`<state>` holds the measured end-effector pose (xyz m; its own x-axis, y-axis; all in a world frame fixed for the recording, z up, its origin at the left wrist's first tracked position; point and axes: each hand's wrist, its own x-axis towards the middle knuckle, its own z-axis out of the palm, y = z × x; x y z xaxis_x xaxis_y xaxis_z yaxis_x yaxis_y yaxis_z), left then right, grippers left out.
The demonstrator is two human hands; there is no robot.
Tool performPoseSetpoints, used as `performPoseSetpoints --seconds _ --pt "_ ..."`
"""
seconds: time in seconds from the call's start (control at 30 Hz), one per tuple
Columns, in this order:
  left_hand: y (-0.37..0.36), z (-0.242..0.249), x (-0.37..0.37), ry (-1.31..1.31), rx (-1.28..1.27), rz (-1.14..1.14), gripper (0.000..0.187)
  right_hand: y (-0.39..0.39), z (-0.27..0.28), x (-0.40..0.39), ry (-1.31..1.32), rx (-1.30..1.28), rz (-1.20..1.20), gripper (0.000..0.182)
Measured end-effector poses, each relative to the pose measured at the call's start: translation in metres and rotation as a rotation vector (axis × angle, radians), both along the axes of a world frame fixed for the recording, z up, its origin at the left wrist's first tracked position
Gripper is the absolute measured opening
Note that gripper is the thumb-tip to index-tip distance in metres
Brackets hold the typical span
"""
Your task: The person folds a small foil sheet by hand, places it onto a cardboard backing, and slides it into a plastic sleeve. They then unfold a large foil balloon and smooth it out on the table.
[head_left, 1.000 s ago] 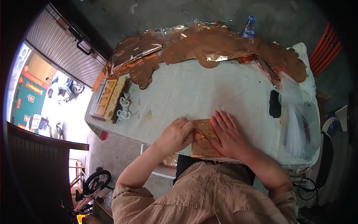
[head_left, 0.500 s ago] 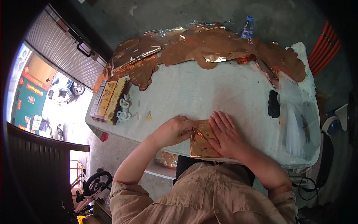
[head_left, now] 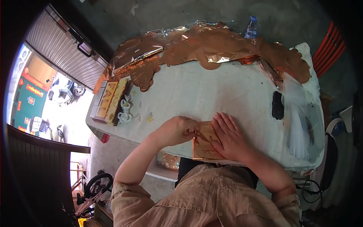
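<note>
A copper-coloured foil balloon, folded into a flat rectangle, lies at the table's near edge in front of me. My left hand is closed in a pinch on a strip of foil at its upper left. My right hand lies flat over the right part of the packet, fingers stretched out and pressing it to the table, so that part is hidden. Across the far side of the table spreads a heap of flat copper foil balloons.
On the table's left are a stack of printed packs and bundled white string. To the right lie a black phone-like object and clear plastic bags. A blue-capped bottle stands behind the foil. The white tabletop has a padded covering.
My left hand has shifted slightly, drawing a strip of foil up from the packet. The right hand stays flat in the same place.
</note>
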<state>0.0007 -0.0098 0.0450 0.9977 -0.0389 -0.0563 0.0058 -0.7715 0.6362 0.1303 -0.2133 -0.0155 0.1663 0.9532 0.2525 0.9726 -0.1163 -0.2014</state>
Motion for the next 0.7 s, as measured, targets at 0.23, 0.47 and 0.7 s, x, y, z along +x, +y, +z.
performPoseSetpoints --seconds 0.23,0.47,0.7 --pt "0.008 0.001 -0.001 0.082 -0.129 0.013 0.022 0.000 0.000 0.000 0.019 -0.003 0.010 0.065" --pt "0.005 -0.005 -0.003 -0.089 0.027 -0.026 0.013 0.000 0.001 0.000 0.025 -0.018 0.011 0.065" --pt "-0.012 0.000 -0.006 -0.166 0.577 -0.104 0.009 0.001 0.001 0.000 0.018 0.002 -0.001 0.061"
